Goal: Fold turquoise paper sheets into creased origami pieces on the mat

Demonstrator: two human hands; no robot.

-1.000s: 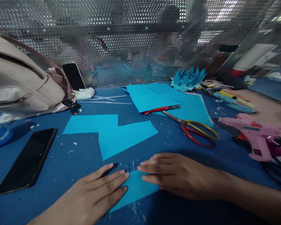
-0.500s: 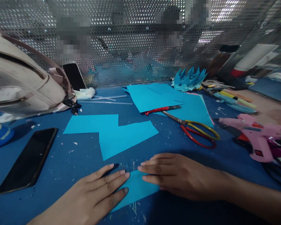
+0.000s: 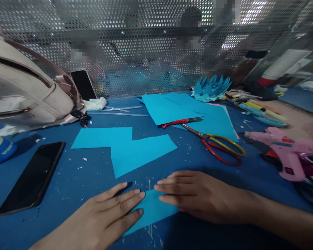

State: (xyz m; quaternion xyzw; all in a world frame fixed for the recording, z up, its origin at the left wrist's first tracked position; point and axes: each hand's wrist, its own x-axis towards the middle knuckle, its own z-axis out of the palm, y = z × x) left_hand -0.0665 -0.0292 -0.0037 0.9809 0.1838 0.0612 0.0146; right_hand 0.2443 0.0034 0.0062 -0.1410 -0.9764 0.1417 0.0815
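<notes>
A small piece of blue paper [image 3: 152, 210] lies on the table near its front edge, partly covered by both hands. My left hand [image 3: 112, 211] rests on its left side with the fingers stretched out flat. From the right, my right hand [image 3: 200, 196] lies over the paper's other end, fingers extended, their tips at the upper edge. Just beyond the hands are two more blue paper pieces, one [image 3: 101, 138] reaching left and another [image 3: 143, 152] lying lower and slanted. Scissors [image 3: 206, 137] with one red and one yellow handle lie open behind the right hand.
A black phone [image 3: 31, 178] and a beige bag [image 3: 28, 86] are at left. Larger blue sheets [image 3: 174, 107] lie farther back, with a red-handled cutter [image 3: 177, 122] by their edge. A spiky folded-paper piece [image 3: 211, 88] and a pink glue gun [image 3: 287, 149] are at right.
</notes>
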